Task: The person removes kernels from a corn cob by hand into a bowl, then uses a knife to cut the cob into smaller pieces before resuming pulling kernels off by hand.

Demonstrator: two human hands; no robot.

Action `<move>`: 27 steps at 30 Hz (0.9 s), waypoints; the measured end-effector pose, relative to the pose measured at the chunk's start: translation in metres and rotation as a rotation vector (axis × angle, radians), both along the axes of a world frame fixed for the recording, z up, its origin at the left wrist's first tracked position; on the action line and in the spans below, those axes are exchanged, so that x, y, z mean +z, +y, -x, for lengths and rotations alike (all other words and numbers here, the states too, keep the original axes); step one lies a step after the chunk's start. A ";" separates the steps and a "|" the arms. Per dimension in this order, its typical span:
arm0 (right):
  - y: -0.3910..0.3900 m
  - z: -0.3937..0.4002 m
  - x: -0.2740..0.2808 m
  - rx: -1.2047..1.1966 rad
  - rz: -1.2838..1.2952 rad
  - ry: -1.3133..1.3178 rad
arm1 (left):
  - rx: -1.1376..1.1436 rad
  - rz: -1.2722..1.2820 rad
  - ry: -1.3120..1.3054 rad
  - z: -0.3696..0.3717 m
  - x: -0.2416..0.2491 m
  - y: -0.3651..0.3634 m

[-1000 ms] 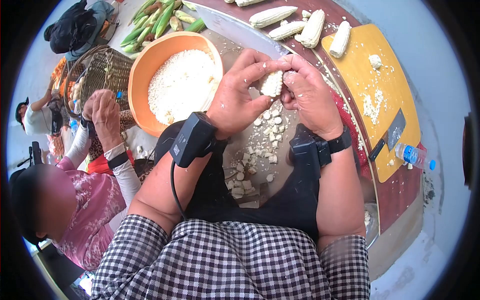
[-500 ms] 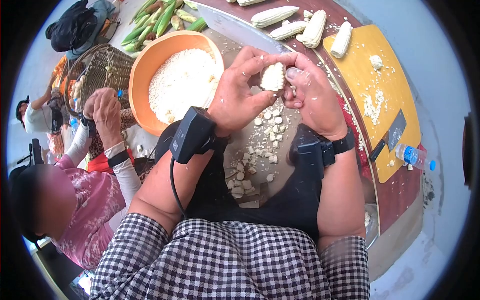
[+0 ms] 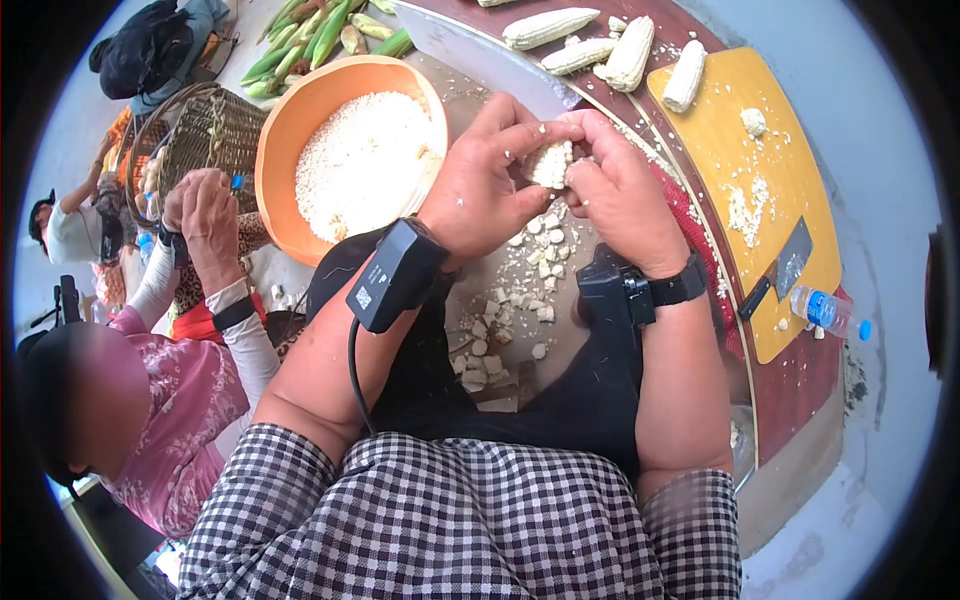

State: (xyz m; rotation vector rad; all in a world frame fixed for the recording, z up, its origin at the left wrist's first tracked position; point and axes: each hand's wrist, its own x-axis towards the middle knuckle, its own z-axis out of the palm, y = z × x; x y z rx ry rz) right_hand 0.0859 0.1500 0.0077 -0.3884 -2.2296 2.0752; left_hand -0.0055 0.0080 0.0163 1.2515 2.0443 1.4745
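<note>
A short piece of white corn cob [image 3: 549,166] is held between my two hands, above the floor and just right of the orange basin. My left hand [image 3: 487,180] wraps its fingers and thumb round the piece from the left. On the right side, my right hand [image 3: 622,190] has its thumb and forefinger pressed on the kernels. The orange basin [image 3: 268,185] holds a heap of loose white kernels [image 3: 365,160]. Below my hands, cut cob pieces [image 3: 480,365] lie scattered on the floor.
Whole white cobs [image 3: 630,55] lie on the red table [image 3: 800,400] beside a yellow board [image 3: 725,150] with a cleaver [image 3: 793,262]. A water bottle [image 3: 820,310] is near its edge. Left are a wicker basket [image 3: 205,135], unhusked corn [image 3: 325,35] and a co-worker [image 3: 170,400].
The fingers of my right hand have curled in, and its thumb has moved down onto the cob piece. The piece has turned and shifted slightly right.
</note>
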 end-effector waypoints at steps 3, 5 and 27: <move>-0.001 -0.001 0.010 -0.032 0.098 0.018 | -0.013 -0.001 -0.028 0.002 0.005 -0.001; 0.001 -0.003 0.010 -0.052 0.270 -0.014 | -0.004 -0.031 -0.025 0.003 0.004 0.000; 0.002 -0.005 0.016 -0.022 0.393 -0.003 | 0.018 0.015 -0.182 0.002 0.014 0.000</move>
